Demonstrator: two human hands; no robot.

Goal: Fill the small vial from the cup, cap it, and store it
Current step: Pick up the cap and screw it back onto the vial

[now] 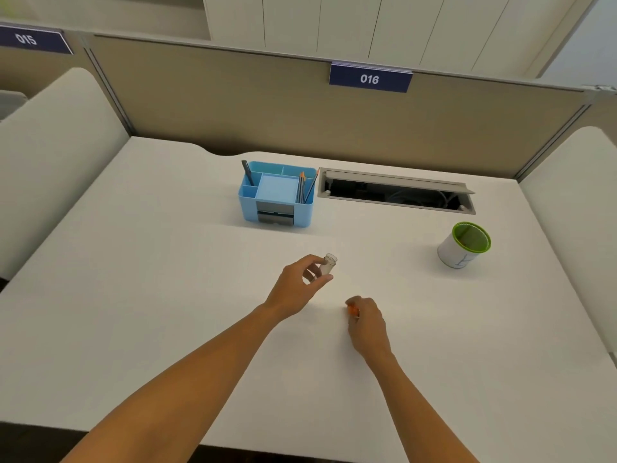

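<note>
My left hand (pixel 300 284) holds a small clear glass vial (pixel 328 265) between thumb and fingers, tilted, with its open mouth pointing up and to the right. Just to the right and nearer to me, my right hand (pixel 365 320) rests on the white desk (pixel 167 295), fingers closed around a small orange cap (pixel 351 310) that mostly hides inside them. A white cup with a green rim and green inside (pixel 464 249) stands at the right of the desk, well apart from both hands. I cannot tell what the cup holds.
A blue desk organizer (pixel 277 195) with pencils and a pen stands at the back centre. Beside it on the right is an open cable slot (pixel 395 193) in the desk. A beige partition with a "016" label (pixel 370 78) closes the back; padded side panels flank the desk.
</note>
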